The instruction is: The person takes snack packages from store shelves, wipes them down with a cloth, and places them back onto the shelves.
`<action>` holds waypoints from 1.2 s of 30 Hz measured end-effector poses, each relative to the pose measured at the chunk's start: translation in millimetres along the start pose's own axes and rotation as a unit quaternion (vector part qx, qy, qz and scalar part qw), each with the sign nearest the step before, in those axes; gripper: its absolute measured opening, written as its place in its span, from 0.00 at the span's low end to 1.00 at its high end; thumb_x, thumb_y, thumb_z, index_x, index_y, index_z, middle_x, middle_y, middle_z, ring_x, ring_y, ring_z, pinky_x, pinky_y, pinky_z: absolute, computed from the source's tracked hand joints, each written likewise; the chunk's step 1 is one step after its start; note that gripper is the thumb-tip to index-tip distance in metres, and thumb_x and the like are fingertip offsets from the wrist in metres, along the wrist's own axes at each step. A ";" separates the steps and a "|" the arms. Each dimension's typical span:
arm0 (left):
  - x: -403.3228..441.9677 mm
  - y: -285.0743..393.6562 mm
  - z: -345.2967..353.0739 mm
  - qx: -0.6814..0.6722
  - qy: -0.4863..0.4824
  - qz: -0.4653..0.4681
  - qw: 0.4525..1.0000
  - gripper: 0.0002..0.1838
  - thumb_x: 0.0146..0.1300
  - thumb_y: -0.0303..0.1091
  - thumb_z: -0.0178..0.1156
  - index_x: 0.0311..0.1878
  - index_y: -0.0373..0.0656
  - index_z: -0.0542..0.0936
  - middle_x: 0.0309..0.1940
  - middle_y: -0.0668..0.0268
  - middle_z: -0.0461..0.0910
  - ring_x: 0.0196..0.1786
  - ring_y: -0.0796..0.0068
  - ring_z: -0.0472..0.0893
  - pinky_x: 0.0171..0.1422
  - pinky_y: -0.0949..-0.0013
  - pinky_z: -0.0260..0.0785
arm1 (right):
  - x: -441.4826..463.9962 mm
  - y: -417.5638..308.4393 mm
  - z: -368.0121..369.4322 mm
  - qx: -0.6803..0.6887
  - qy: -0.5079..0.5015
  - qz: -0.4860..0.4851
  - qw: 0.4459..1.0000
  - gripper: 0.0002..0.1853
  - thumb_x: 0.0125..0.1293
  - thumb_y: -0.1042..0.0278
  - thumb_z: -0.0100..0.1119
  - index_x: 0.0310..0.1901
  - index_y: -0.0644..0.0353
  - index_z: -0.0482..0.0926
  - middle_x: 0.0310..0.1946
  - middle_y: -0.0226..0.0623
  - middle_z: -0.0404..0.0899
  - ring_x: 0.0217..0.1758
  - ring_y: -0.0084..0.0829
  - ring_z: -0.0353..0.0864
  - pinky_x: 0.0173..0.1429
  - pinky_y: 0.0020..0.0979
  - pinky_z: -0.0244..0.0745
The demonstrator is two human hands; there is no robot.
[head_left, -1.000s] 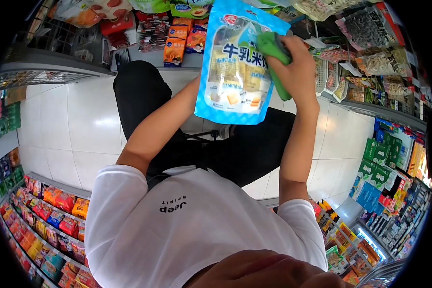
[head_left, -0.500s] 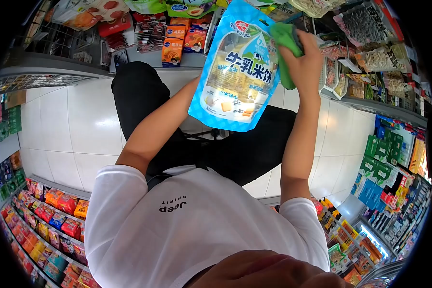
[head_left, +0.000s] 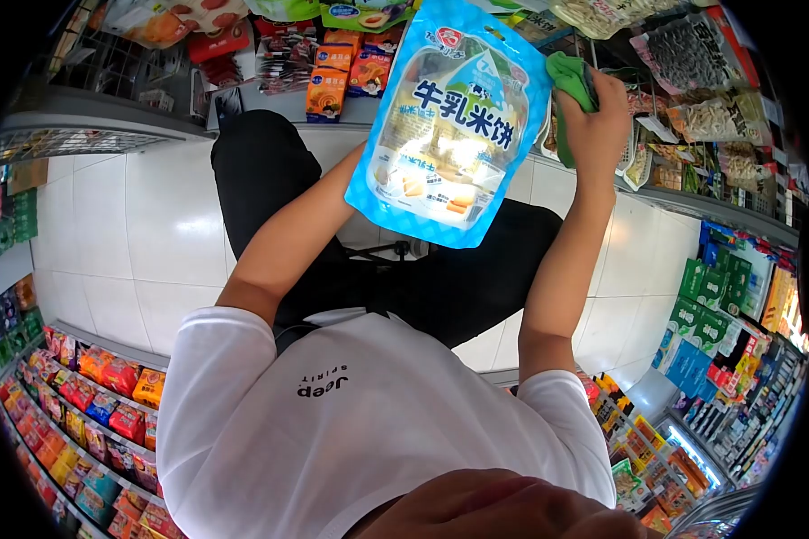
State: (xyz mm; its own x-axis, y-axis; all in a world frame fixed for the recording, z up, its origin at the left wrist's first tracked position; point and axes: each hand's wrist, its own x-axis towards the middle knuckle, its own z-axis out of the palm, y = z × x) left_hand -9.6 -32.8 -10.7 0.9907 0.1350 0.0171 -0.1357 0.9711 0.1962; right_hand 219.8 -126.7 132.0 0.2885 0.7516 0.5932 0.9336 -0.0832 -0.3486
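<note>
A blue bag of rice crackers (head_left: 454, 126) with a clear window hangs tilted above my knees, its printed front facing up. My left forearm (head_left: 306, 229) runs behind its lower left edge; the hand is hidden behind the bag, which it holds up. Just off the bag's upper right edge, my right hand (head_left: 598, 117) is closed round a crumpled green cloth (head_left: 571, 79). Part of the cloth hangs down beside the bag. Glare lies on the bag's window.
Ahead is a low shelf (head_left: 355, 112) with orange packets (head_left: 327, 85) and other snack bags. Packaged dried goods (head_left: 710, 117) fill the rack at front right. Snack shelves (head_left: 108, 395) stand behind on the left. My black-trousered knees (head_left: 261, 162) are below the arms.
My right hand and the green cloth have moved right, from over the bag's upper right part to beyond its edge. The bag has tilted and shifted slightly left.
</note>
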 end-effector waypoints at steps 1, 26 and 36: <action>0.7 0.4 -0.4 -0.003 -0.002 0.001 1.000 0.32 0.78 0.56 0.52 0.75 0.46 0.69 0.58 0.61 0.83 0.54 0.68 0.87 0.57 0.62 0.84 | 1.0 -3.8 -0.9 0.005 0.004 0.000 1.000 0.22 0.55 0.69 0.73 0.53 0.60 0.85 0.46 0.39 0.81 0.49 0.43 0.83 0.52 0.37 0.78; 6.5 5.1 31.9 0.123 0.205 0.107 0.965 0.42 0.75 0.73 0.36 0.75 0.49 0.69 0.67 0.58 0.77 0.65 0.60 0.81 0.69 0.52 0.75 | -20.8 -87.8 31.0 0.169 -0.246 -0.091 0.950 0.21 0.56 0.67 0.72 0.52 0.60 0.82 0.43 0.40 0.79 0.46 0.48 0.82 0.48 0.43 0.78; 19.8 7.6 13.7 0.124 0.203 0.181 0.954 0.41 0.76 0.66 0.40 0.72 0.38 0.70 0.61 0.46 0.79 0.60 0.51 0.83 0.62 0.50 0.80 | -49.8 -116.0 -1.1 0.187 -0.360 -0.086 0.910 0.23 0.51 0.72 0.72 0.51 0.63 0.83 0.44 0.41 0.81 0.44 0.48 0.82 0.48 0.39 0.78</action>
State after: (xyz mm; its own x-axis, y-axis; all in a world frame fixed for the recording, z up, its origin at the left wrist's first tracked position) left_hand 9.1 -25.5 4.6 0.7866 0.5672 -0.2441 -0.4125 0.7768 0.4758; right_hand 97.3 -155.2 143.7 -0.1956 0.9774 0.0799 0.7748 0.2040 -0.5983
